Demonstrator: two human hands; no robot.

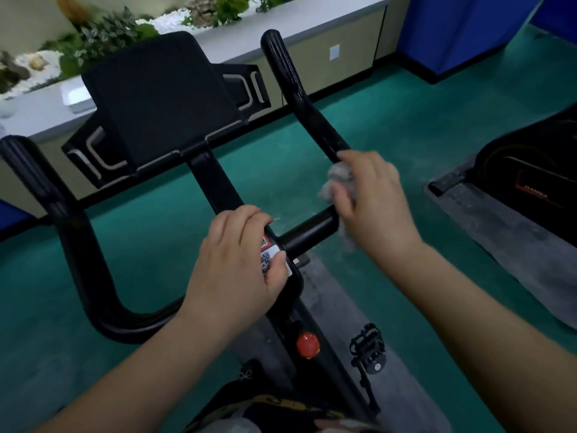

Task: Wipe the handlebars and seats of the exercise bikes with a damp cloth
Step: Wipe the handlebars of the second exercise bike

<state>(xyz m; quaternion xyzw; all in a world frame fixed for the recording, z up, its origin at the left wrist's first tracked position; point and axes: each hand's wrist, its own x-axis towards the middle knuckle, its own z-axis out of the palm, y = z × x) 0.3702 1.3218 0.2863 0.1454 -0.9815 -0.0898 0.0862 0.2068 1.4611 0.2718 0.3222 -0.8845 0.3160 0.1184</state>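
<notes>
Bottom of frame: two bare forearms reach up from the lower corners, over patterned clothing at the bottom centre. Just above, a red knob point(308, 344) sits on the bike frame, and a black pedal point(368, 348) is to its right.

Centre: left hand point(240, 264) grips the middle of the handlebar point(309, 235), fingers curled over the clamp, thumb lying on a QR sticker point(269, 258).

Right of centre: right hand point(371, 198) holds a bunched grey cloth point(340, 185), fingers closed round it, pressed against the bend where the right bar turns upward. Wiping looks underway on the right side; the left bar horn point(34, 179), left edge of frame, appears not yet covered. Seat not in view.

Further up: black console screen point(162, 98), upper centre. Second bike point(530, 170) at right edge. Green floor point(374, 120), planter ledge point(218, 35) along the top.

Risks: cloth is blurred and loosely wadded, so it could slip off the bar or skip the underside. Damp cloth near the QR sticker could lift or smear it. Water reaching the console screen could be bad.
</notes>
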